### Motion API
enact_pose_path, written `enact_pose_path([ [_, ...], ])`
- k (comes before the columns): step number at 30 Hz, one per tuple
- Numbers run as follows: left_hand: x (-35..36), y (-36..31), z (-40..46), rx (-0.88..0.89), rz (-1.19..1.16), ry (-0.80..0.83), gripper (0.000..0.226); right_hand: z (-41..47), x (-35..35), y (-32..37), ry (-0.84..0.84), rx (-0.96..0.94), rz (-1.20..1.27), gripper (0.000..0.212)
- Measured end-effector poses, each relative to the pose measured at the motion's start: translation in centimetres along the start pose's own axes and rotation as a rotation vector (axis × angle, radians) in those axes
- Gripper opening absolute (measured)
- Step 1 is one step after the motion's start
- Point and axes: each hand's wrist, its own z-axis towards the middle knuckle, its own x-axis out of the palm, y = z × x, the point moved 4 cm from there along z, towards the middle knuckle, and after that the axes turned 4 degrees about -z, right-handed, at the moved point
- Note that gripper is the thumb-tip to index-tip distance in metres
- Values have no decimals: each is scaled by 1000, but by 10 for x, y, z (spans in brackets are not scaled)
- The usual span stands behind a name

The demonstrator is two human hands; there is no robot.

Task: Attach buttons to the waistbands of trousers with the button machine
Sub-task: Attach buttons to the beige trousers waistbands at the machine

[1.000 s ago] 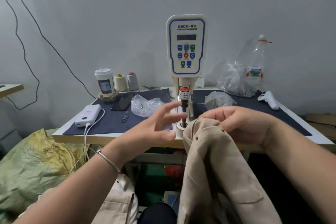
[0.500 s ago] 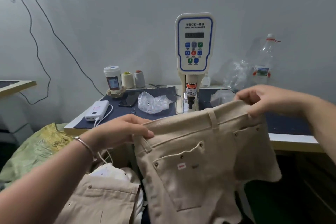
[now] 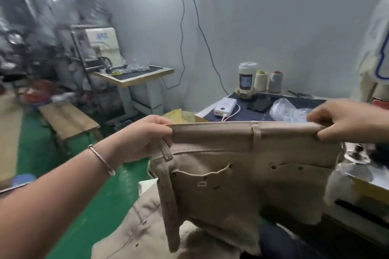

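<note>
Gripping the beige trousers point(image 3: 242, 176) by the waistband point(image 3: 231, 134), both hands are holding the garment stretched out in the air, the back pocket side facing the camera; the left hand point(image 3: 143, 139) is clutching the waistband's left end with its fingers curled round the folded fabric, a belt loop hanging just below that grip; the right hand point(image 3: 345, 120) is pinching the waistband's right end between thumb and fingers; a silver bracelet point(image 3: 102, 159) is sitting on the left wrist; between the two grips the waistband is running taut and nearly level, another belt loop crossing it nearer the right hand; below the grips the cloth is hanging down over more beige trousers point(image 3: 151, 229) piled lower down; the button machine point(image 3: 376, 54) is showing only partly at the right edge, above and just behind the right hand; beyond the waistband, between the two grips, the work table point(image 3: 248, 111) with its dark mat is carrying a white power bank point(image 3: 225, 107), a dark phone point(image 3: 260, 103) and a clear plastic bag point(image 3: 288, 110); further back on it a lidded cup point(image 3: 247, 80) and two thread cones point(image 3: 268, 81) are standing side by side; left of the left hand, well apart, a wooden bench point(image 3: 67, 120) is standing on the green floor point(image 3: 84, 206), with another machine table point(image 3: 134, 74) behind it, blurred.
</note>
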Motion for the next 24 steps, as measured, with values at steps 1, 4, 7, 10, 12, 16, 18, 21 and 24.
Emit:
enact_pose_path([
  [1, -10, 3, -18, -3, 14, -43, 47, 14, -9, 9, -39, -56, 51, 25],
  [4, -35, 7, -64, 10, 3, -166, 65, 52, -37, 37, -162, -189, 391, 42],
  [7, -55, 14, -94, 24, -42, -276, 65, 83, -40, 84, -224, -287, 616, 10],
  [10, -77, 44, -107, -27, -42, -390, 62, 108, -12, 143, -103, -345, 512, 13],
  [12, -92, 81, -112, -120, -26, -457, 55, 133, 24, 167, -62, -330, 485, 18],
  [16, -115, 169, -123, -467, 324, -376, 16, 151, 128, 202, -25, -257, 261, 29],
  [18, -123, 202, -123, -560, 600, -332, 18, 140, 183, 220, 83, -304, 187, 41],
  [21, -106, 207, -105, -394, 607, -426, 19, 127, 214, 233, -27, -371, 131, 44],
  [24, -73, 198, -81, -195, 517, -414, 15, 122, 204, 229, -179, -407, 229, 36],
])
